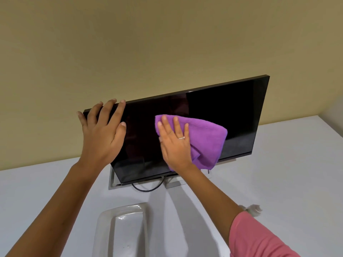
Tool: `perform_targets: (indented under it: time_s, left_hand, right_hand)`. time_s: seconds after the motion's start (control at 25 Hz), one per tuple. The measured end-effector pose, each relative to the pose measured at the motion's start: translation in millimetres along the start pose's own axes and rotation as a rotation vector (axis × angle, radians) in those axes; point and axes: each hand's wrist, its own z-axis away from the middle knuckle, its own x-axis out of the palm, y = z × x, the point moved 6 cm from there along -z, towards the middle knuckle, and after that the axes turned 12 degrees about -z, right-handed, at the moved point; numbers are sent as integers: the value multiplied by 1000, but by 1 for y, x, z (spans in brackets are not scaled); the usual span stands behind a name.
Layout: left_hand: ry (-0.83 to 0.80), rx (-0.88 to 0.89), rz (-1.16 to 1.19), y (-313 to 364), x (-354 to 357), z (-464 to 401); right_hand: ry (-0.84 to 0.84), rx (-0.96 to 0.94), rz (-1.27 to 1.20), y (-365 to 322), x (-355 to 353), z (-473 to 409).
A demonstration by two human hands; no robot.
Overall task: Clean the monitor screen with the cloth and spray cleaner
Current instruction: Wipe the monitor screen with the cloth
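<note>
Right hand: the right hand [175,143] is laid flat with straight, spread fingers on the purple microfibre cloth [206,143], which is pressed against the screen; a ring is worn on one finger.
Left hand: the left hand [104,134] is placed open over the monitor's upper left corner, fingertips reaching the top edge, thumb resting on the glass; nothing is gripped.
Cloth: it is folded and held against the lower middle of the dark screen, its bottom edge hanging past the lower bezel.
Monitor: the black monitor [222,112] is stood on a grey stand [172,183] on the white table [278,173], near the beige wall [148,43].
Cable: a black cable [148,190] is looped below the bezel.
Tray: a white tray [120,230] is set nearer the viewer.
Sleeve: a pink sleeve [259,238] is seen on the right arm.
</note>
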Motion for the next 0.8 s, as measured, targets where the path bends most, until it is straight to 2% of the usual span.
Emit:
perform_targets:
  time_s: [0.12, 0.24, 0.32, 0.4, 0.48, 0.56, 0.68, 0.8]
  left_hand:
    - [10, 29, 20, -2, 0, 0]
    - [20, 38, 50, -5, 2, 1]
    - [18, 45, 85, -8, 2, 2]
    - [15, 51, 108, -9, 1, 1]
    - [18, 58, 124, -10, 0, 1]
    - [16, 58, 155, -13, -2, 0]
    - [-3, 51, 236, -20, -2, -2]
    - [-16, 44, 302, -26, -4, -3]
  right_hand:
    - [-64, -89, -14, -29, 21, 16]
    - [-102, -112, 39, -20, 20, 32]
    - [-74, -5, 127, 6, 9, 37]
    - [9, 233, 162, 42, -11, 40]
    - [115, 485, 97, 68, -26, 42]
    - [211, 637, 24, 77, -32, 36]
    - [284, 698, -5, 57, -25, 18]
    - [281, 540, 36, 7, -3, -5]
